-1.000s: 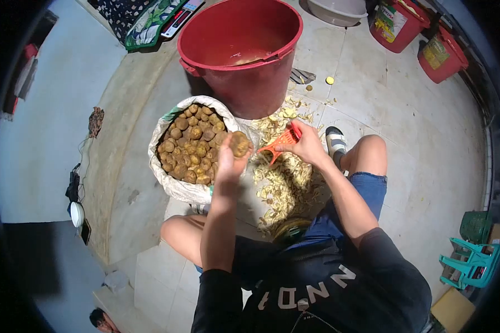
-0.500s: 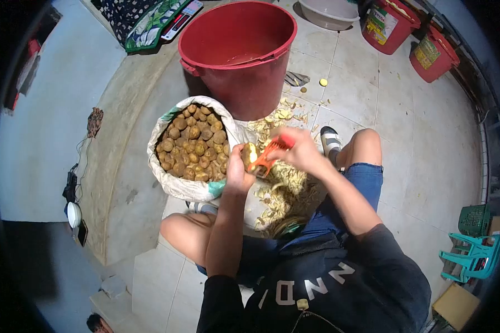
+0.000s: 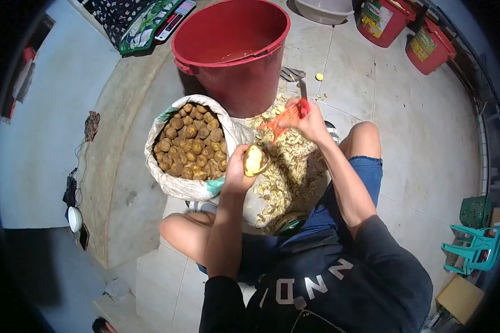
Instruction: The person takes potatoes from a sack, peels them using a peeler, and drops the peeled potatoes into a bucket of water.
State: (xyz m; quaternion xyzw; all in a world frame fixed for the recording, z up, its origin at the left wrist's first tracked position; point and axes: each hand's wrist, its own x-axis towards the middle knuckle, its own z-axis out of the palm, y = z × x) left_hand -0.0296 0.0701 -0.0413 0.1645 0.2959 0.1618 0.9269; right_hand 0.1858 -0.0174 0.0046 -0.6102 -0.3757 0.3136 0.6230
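peeler [image 3: 279, 122] lifted away, right fingers [image 3: 302, 124] closed round it, left fingers [image 3: 240, 150] curled snugly round potato [image 3: 254, 161]

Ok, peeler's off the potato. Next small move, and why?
Probably bring the orange peeler in the right hand to the potato. The left hand holds it with a yellow peeled patch showing, brown skin still borders that patch, and the two are apart.

Part-peeled potato [image 3: 254, 161] in left hand [image 3: 238, 170]
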